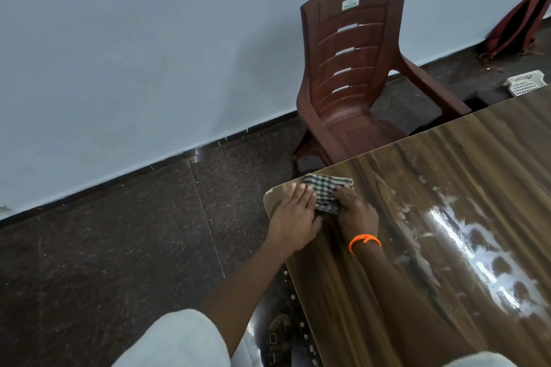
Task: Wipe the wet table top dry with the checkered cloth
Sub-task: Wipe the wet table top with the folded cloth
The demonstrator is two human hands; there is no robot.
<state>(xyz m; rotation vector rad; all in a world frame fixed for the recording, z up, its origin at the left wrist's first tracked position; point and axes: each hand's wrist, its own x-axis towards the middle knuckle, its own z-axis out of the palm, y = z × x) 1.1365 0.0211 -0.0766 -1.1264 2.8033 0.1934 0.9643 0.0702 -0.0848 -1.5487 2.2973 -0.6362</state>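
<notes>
Head camera, looking down: both forearms reach forward to the near-left corner of the wooden table top point(447, 188), where the checkered cloth point(326, 191) lies bunched just inside the rounded corner; the left hand point(295, 217) lies flat, palm down, fingers straight and together, their tips at the cloth's left edge and on the bare wood beside it; the right hand point(356, 211), an orange wristband point(365, 241) at its wrist, has its fingers curled onto the cloth's right side, pressing it to the surface; the two hands sit close together with the cloth between them. White sleeves cover the upper arms at the bottom of the frame. The cloth sits near the far edge of the table and close to its left edge; to the right the surface runs wide, streaked with puddles and a bright wet glare point(477, 262). Beyond the far edge a brown plastic chair point(351, 68) stands close against the table; dark speckled floor point(119, 232) spreads to the left up to a pale wall point(149, 39); a red backpack point(518, 24) and a white basket point(526, 85) lie well off at the upper right.
</notes>
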